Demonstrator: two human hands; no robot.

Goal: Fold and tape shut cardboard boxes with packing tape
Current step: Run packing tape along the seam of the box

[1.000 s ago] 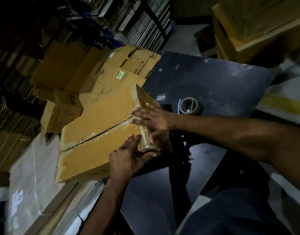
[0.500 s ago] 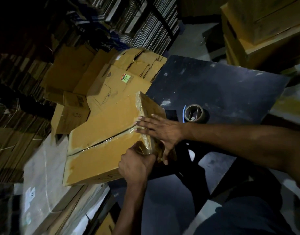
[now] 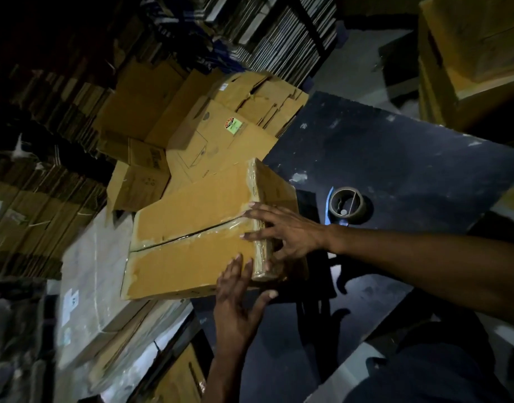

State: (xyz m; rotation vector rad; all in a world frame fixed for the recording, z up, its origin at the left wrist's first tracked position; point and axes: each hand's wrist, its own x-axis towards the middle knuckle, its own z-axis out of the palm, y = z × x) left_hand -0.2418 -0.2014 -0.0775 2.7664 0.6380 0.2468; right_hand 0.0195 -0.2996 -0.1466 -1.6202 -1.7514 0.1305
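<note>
Two hands on one cardboard box [image 3: 192,239] | box left of tape roll [image 3: 347,203], over edge of black table [image 3: 409,158] | left hand [image 3: 238,303] flat, released, fingertips on near corner | right hand [image 3: 285,234] spread, pressing taped edge, grasping nothing | likely stiff, light; glossy tape slippery, better to take by bare side faces

I see a tan-yellow cardboard box [image 3: 192,228] with glossy clear tape [image 3: 189,235] shining along its dark centre seam. The surface [image 3: 395,158] is black, flecked with pale scuffs. The tape roll [image 3: 347,203] on it looks brown with a blue edge. A box behind [image 3: 218,141] carries a red-and-green sticker [image 3: 232,125]. Stacked flat cardboard [image 3: 32,199] shows brown striped edges.
</note>
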